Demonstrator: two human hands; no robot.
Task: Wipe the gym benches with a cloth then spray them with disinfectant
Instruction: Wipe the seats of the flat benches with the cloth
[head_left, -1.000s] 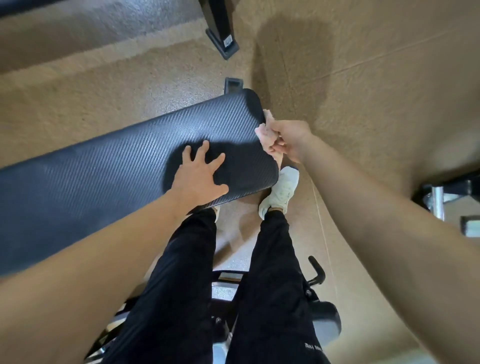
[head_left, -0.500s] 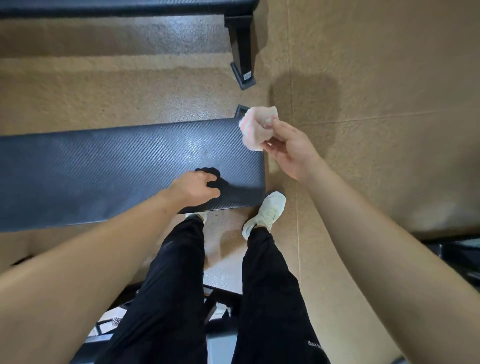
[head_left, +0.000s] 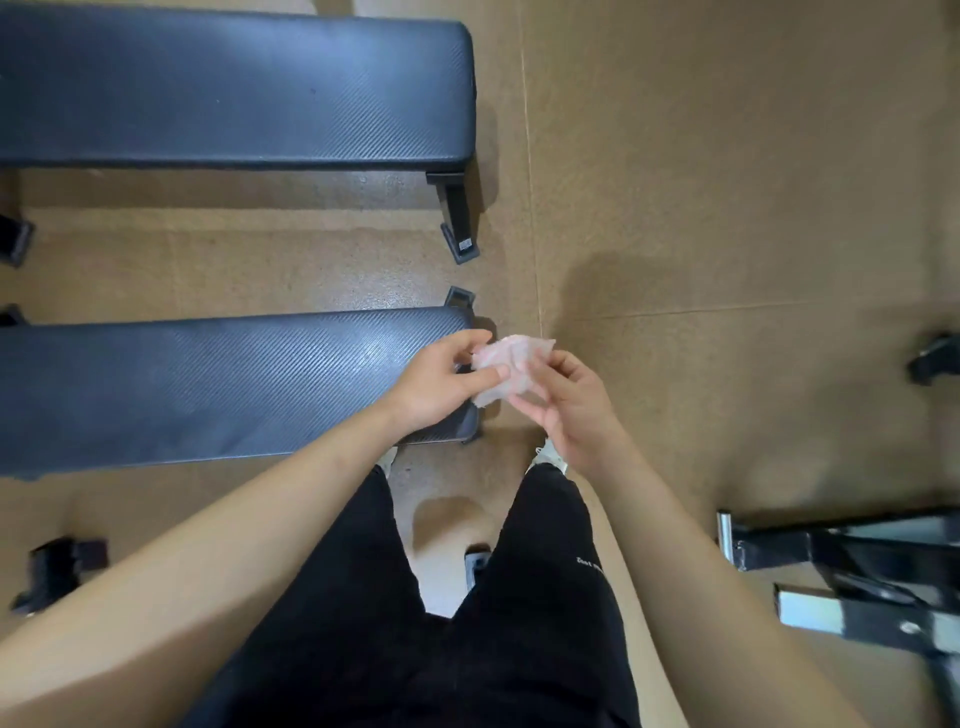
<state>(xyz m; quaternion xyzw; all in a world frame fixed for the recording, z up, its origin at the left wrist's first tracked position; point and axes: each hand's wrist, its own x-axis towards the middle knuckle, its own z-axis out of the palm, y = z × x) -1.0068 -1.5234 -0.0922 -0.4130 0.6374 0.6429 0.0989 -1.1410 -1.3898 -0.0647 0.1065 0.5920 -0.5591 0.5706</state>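
A small pale pink cloth (head_left: 511, 364) is held up between both hands, just past the right end of the near black padded bench (head_left: 208, 384). My left hand (head_left: 441, 382) pinches its left side with thumb and fingers. My right hand (head_left: 566, 402) pinches its right side. A second black bench (head_left: 234, 88) lies parallel farther away, with a black leg (head_left: 457, 218) at its right end. No spray bottle is in view.
Tan rubber floor spreads out to the right. Black and grey metal equipment frames (head_left: 857, 582) stand at lower right, another dark foot (head_left: 935, 358) at the right edge, and a dark object (head_left: 57, 571) at lower left. My legs in black trousers fill the bottom centre.
My left hand has lifted off the near bench and joined the right hand on the cloth. The view has risen, bringing the far bench into sight.
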